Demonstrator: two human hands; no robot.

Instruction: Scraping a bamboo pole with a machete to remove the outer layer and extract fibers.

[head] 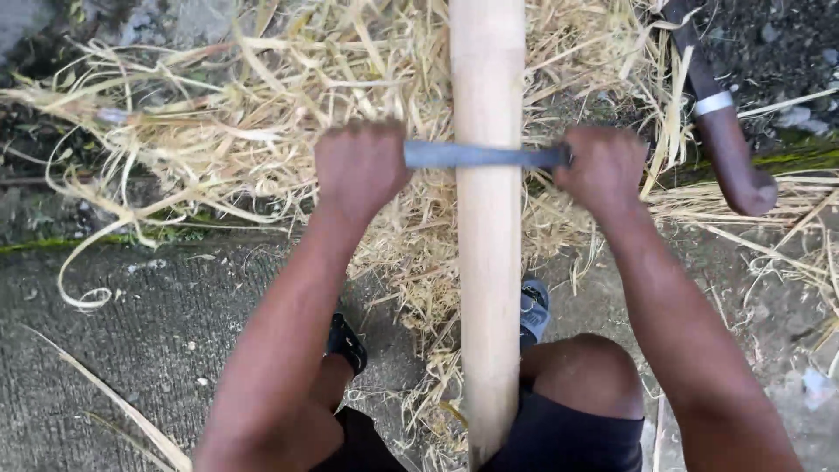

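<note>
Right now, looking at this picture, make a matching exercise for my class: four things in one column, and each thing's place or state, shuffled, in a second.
Things:
1. wooden pole
2. blade
3. brown-handled knife
4. shavings

Places or states:
A. lying unheld at the upper right
B. strewn over the ground
C. gripped at both ends by the left hand and right hand
D. running lengthwise between the knees

Pairs: 1-D, 2-C, 3-A, 4-B

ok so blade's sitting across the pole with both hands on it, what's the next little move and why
Probably draw the blade toward the body along the pale pole. Left hand and right hand grip its two ends, it lies square across the pole, and the shavings piled around suggest scraping strokes.
</note>
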